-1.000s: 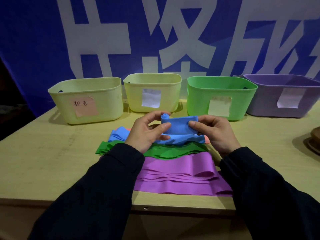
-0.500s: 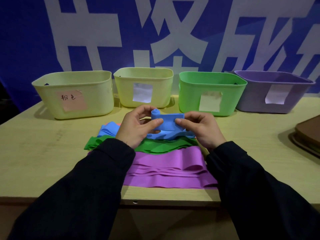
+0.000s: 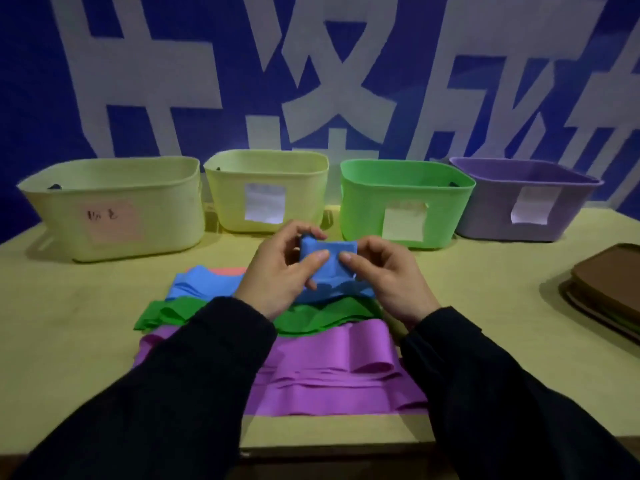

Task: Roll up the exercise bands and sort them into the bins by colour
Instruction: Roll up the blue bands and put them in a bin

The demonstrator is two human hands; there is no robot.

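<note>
Both hands pinching the blue band (image 3: 325, 263) — left hand (image 3: 277, 271) thumb & fingers on the roll, right hand (image 3: 388, 278) feeding — ease off & it'll uncoil onto the table (image 3: 69, 323).

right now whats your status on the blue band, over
Both hands on it: left hand and right hand pinch the part-rolled blue band. Its tail lies on the green band. Bins unobstructed.

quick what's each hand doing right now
left hand: pinching the blue band
right hand: pinching the same blue band
</note>
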